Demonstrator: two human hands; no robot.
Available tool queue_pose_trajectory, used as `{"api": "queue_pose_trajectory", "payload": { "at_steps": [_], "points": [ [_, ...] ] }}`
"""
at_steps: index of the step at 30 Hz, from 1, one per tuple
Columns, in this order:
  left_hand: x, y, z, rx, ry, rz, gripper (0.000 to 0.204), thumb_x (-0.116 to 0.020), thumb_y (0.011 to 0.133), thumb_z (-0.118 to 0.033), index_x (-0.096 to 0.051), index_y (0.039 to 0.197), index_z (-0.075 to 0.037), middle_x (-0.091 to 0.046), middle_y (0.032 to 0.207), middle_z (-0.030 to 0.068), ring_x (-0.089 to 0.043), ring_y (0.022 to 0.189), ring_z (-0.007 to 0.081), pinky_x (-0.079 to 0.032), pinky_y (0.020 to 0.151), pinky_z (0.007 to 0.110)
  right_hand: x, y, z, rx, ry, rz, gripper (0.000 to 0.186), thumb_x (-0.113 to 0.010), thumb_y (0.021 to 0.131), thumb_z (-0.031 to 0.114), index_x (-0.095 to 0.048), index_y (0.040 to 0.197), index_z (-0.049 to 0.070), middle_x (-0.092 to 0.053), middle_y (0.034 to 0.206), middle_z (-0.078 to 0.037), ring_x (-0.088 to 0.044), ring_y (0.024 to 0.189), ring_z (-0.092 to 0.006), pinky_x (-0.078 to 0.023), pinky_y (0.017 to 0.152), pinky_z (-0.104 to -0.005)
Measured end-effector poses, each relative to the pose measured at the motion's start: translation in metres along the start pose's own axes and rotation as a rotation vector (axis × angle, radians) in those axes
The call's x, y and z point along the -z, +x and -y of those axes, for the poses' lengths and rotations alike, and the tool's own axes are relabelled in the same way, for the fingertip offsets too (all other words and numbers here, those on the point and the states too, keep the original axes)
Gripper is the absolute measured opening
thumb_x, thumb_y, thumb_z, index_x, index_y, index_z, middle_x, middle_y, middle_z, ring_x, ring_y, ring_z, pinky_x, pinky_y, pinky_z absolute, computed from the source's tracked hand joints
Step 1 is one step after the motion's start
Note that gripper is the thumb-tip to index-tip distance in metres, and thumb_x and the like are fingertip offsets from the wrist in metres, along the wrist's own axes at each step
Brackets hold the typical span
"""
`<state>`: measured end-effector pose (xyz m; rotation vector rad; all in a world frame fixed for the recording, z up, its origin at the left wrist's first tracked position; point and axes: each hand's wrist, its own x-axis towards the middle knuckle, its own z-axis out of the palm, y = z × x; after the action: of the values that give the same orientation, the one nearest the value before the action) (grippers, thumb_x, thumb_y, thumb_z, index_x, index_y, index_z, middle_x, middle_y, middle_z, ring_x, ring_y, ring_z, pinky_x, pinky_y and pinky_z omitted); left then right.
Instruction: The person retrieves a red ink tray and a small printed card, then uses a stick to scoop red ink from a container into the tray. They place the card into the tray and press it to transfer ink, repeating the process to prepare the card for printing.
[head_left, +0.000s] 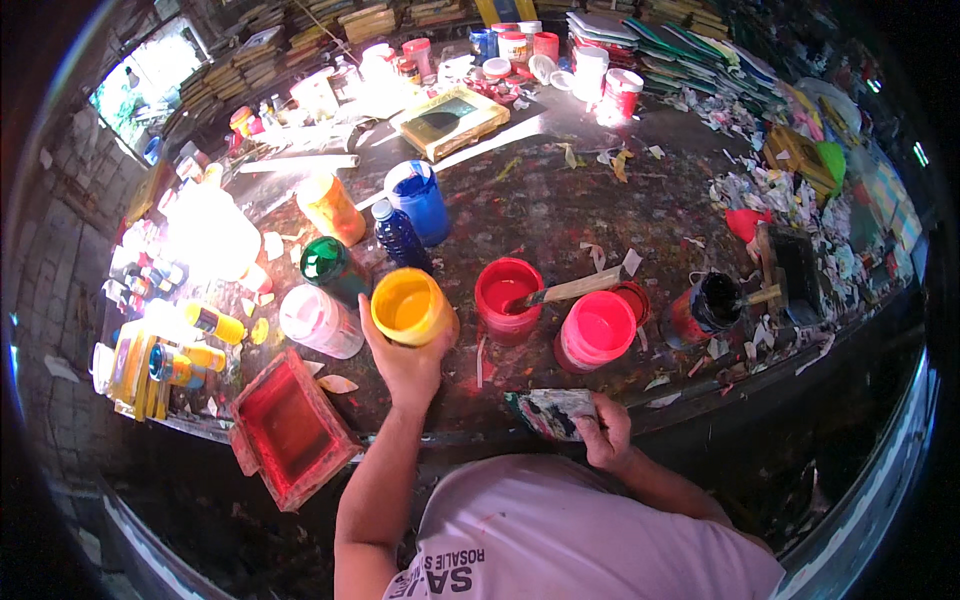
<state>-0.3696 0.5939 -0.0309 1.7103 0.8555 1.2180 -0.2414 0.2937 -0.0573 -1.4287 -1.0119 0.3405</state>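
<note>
Head view; clock directions taken from the yellow paint jar.

Item: red-stained wooden frame point(297, 425), 7 to 8 o'clock, tilted at the table's near edge, its long axis running roughly 11 to 5.

Item: pale paint jar point(320, 325), 9 o'clock; green paint jar point(330, 262), 10 o'clock; orange paint jar point(332, 210), 11 o'clock.

Item: left hand point(408, 372), spread to the jar's width and curved against its near side; some fingertips are hidden. The grip is low, apparently to steady the jar and keep its mouth clear.

Item: yellow paint jar point(410, 308), at the table point(610, 195) front, near the person. Mouth points up toward the camera; long axis near vertical; any slight lean cannot be told.

Item: dark blue bottle point(400, 238) and blue paint jar point(425, 210), both 12 o'clock.

Item: red paint jar point(508, 312), 3 o'clock, a wooden stick point(575, 287) leaning from its mouth, presumably for ready reach.

Item: paint-smeared flat piece point(550, 412), 4 o'clock, material uncertain, long axis about 9 to 3, free end toward 9.

Item: pink paint jar point(598, 330), just past 3.

Item: right hand point(607, 430), 4 o'clock, closed in a pinch on that flat piece's right end, probably leaving its length free; underside fingers unseen.

Item: black paint jar point(705, 308), 3 o'clock, farthest right.
</note>
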Motion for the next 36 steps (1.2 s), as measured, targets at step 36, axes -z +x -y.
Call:
{"api": "queue_pose_trajectory", "payload": {
  "at_steps": [36],
  "points": [
    [-0.073, -0.039, -0.023, 0.200, -0.180, 0.224, 0.106, -0.101, 0.072, -0.017, -0.045, 0.161, -0.005, -0.064, 0.151, 0.0167, -0.063, 0.142, 0.0324, -0.050, 0.122, 0.047, 0.008, -0.017, 0.020, 0.233, -0.152, 0.089, 0.030, -0.064, 0.106, 0.022, -0.070, 0.113, -0.006, -0.077, 0.099, -0.023, -0.069, 0.079, -0.0368, -0.055, 0.071, -0.0472]
  ]
}}
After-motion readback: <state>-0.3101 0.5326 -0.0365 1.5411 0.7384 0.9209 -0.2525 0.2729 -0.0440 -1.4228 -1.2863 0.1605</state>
